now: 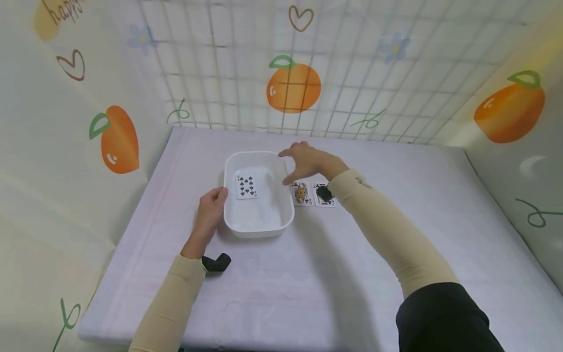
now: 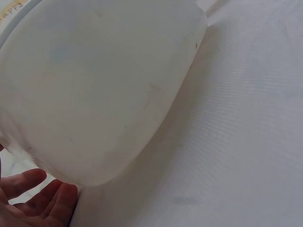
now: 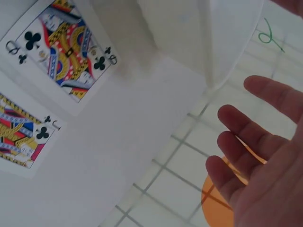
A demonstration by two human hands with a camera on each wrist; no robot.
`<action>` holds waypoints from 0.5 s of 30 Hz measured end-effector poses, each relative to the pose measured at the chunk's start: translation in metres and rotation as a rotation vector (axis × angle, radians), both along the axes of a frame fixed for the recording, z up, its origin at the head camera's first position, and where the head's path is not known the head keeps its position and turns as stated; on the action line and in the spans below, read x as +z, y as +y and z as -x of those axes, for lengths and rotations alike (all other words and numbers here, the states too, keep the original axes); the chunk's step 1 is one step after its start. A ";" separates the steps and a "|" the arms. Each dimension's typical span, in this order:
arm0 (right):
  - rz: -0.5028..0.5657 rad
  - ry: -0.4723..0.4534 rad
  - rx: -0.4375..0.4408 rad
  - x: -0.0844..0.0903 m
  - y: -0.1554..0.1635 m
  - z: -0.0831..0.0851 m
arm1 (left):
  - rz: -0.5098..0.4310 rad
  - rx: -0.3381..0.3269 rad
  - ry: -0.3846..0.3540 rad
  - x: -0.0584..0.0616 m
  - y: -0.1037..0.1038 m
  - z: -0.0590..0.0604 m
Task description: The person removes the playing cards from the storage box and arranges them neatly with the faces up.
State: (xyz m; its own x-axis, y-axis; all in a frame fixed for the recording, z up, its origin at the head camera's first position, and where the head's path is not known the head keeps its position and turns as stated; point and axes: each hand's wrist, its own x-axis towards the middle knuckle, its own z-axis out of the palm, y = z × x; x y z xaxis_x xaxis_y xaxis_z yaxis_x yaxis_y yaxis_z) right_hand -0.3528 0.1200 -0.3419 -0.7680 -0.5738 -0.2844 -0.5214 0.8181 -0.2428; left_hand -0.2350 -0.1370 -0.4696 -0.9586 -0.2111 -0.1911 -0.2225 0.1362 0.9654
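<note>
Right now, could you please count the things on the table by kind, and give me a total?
Playing cards: 3, one spade card lying in the tub, the queen of clubs and the jack of clubs on the table beside it.
White tubs: 1.
Total: 4.

I'm looking at a small staged booth: a white-clothed counter (image 1: 334, 274) boxed in by orange-printed backdrop sheets (image 1: 119, 139) and a wire grid (image 1: 246, 73).
</note>
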 end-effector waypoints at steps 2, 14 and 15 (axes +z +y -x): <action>-0.001 -0.007 0.002 0.000 -0.005 0.000 | -0.001 0.001 0.002 -0.001 0.000 0.000; -0.003 -0.025 0.014 -0.007 -0.033 -0.001 | 0.011 0.007 0.018 0.000 0.000 0.002; -0.004 -0.024 0.014 -0.008 -0.035 -0.001 | 0.010 0.007 0.021 0.000 0.000 0.003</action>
State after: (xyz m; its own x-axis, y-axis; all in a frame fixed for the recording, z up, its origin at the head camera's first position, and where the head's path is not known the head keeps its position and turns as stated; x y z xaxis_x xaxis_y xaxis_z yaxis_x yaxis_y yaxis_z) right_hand -0.3515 0.0853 -0.3499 -0.7527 -0.5836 -0.3048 -0.5272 0.8115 -0.2520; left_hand -0.2376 -0.1370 -0.4696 -0.9607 -0.2200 -0.1691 -0.2034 0.1440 0.9684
